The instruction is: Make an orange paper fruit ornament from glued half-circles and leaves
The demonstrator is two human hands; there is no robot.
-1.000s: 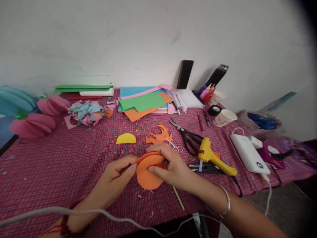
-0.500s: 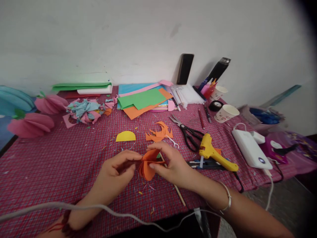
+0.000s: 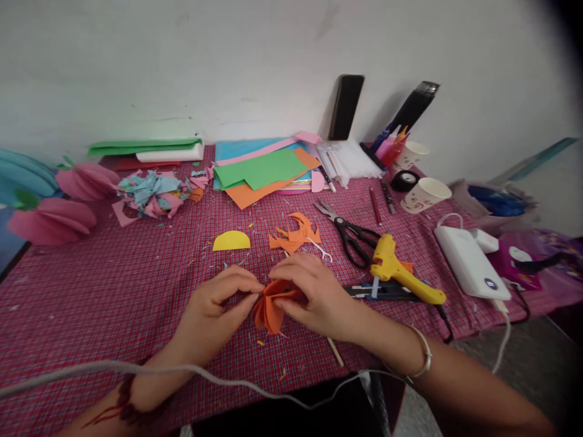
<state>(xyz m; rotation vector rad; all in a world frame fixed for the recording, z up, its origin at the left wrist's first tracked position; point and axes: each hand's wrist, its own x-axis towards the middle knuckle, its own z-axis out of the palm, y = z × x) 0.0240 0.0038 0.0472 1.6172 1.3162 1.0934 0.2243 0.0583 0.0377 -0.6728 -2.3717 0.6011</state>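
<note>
- Pinching the folded orange paper point(image 3: 272, 311) from both sides: the left hand point(image 3: 217, 306) closes on its left edge and the right hand point(image 3: 314, 294) on its top and right, both sets of fingers clamped on it just above the desk point(image 3: 113, 291).
- The paper lies directly between the two sets of fingertips. Its gathered folds meet at the fingers and its rounded flaps fan down toward the person. Both hands touch it and neither is nearer.
- It looks like thin, matte craft paper, in several curved layers creased together.
- Just beyond the right fingers lie jagged orange scraps point(image 3: 296, 235). Further right are black-handled scissors point(image 3: 350, 235) and a yellow plastic glue gun point(image 3: 398, 276).
- Beyond the left fingers lies a flat yellow half-disc point(image 3: 231, 241).
- A thin wooden stick point(image 3: 336, 352) slants out from under the right wrist.
</note>
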